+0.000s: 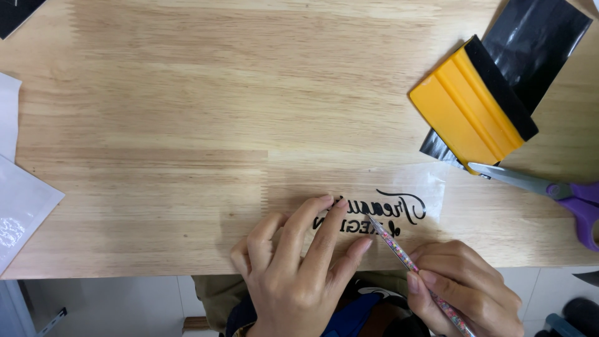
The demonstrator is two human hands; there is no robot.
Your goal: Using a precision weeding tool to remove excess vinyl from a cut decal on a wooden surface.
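Left hand (293, 268): fingers spread, tips pressing clear decal sheet (399, 200) flat on table (187, 125), covering the left end of its black lettering. Right hand (468, 287), right of sheet, pinches a bead-filled pick tool (399, 249), tip on the lettering. Beyond the sheet: yellow squeegee (468, 100); purple scissors (549, 193) cut off at frame edge.

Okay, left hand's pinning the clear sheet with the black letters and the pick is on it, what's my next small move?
Probably lift the vinyl bit under the tip of the slim bead-patterned pick in your right hand, since your left hand fingertips press flat on the clear film with black lettering.
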